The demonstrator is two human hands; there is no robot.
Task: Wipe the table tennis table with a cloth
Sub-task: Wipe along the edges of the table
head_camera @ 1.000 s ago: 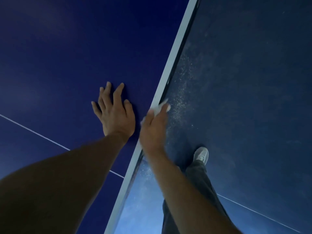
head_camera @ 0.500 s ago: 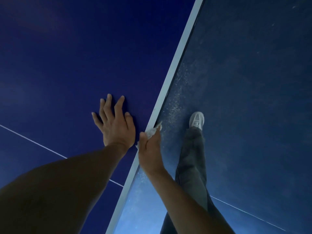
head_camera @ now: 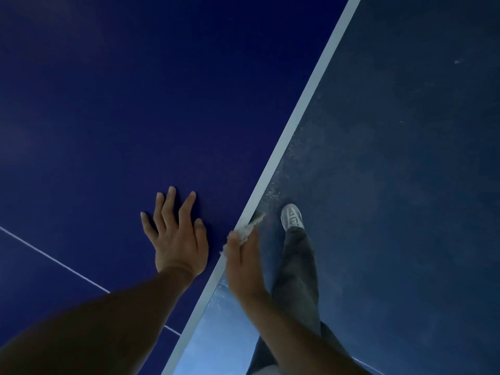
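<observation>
The right hand (head_camera: 243,263) is gripping the cloth (head_camera: 247,230) on the desk (head_camera: 135,104) edge; the left hand (head_camera: 176,236), flat, is bracing beside it. Press evenly.

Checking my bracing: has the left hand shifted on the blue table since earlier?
No. The left hand lies flat, still equally far above the thin white painted line.

Left hand (head_camera: 177,236) lies flat, fingers spread, arm extended; right hand (head_camera: 243,263) grips a cloth (head_camera: 247,229).
</observation>
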